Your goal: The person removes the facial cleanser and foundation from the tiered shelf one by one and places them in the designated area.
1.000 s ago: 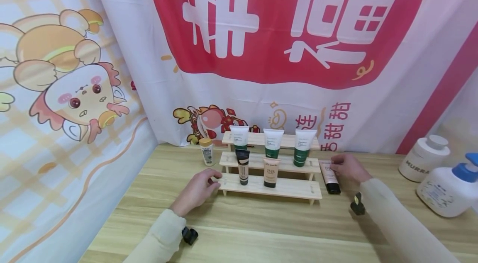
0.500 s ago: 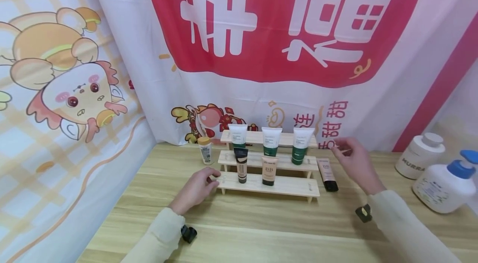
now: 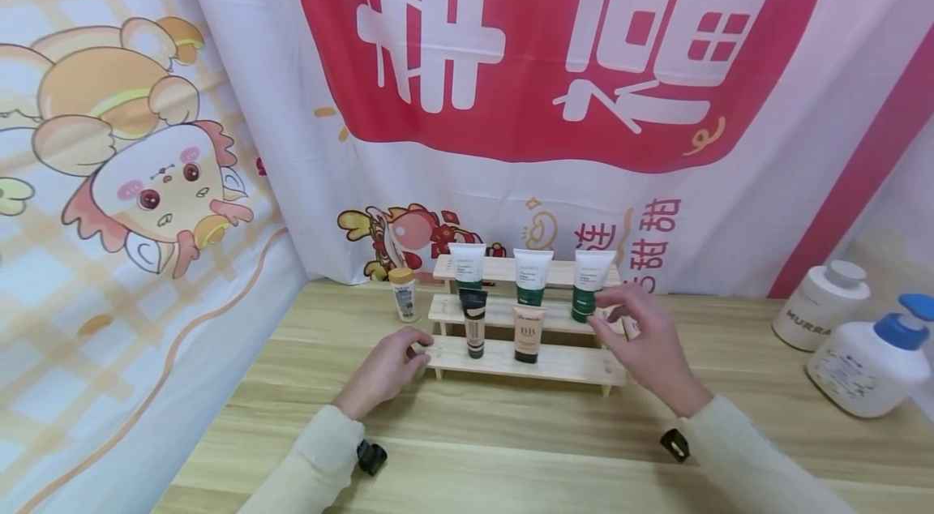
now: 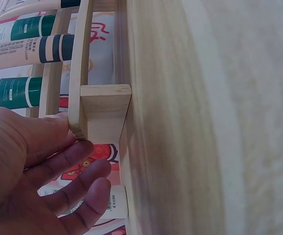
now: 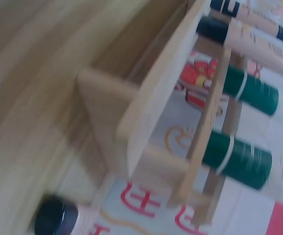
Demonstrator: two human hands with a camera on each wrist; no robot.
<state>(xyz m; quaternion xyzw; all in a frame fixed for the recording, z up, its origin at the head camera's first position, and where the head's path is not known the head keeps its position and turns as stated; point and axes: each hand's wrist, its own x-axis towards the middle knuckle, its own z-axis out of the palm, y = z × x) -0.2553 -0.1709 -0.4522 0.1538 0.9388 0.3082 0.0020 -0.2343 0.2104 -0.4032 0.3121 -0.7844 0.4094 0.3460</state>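
1. The yellow-capped bottle [image 3: 404,295] stands on the table [image 3: 438,449] at far left, near the rack [image 3: 562,362].
2. The left hand [image 3: 389,370] reaches in from below, its back partly up, and pinches the left end of the rack's bottom tier between thumb and forefinger (the other fingers curl loosely, apart from the wood).
3. On that tier stand the dark tube [image 3: 475,325] and the BB tube [image 3: 528,334], both upright; behind them, three green-capped tubes [image 3: 530,275] stand along the middle tier.
4. The right hand [image 3: 649,348] hangs over the rack's right end, thumb and forefinger apart with a narrow gap, gripping nothing visible; whether it touches the rightmost green-capped tube, I cannot tell.
5. A black-capped tube [image 5: 56,215] lies beside that end, mostly hidden in the head view.
6. Farther right stand the MURRA bottle [image 3: 820,307] and the pump bottle [image 3: 871,368].
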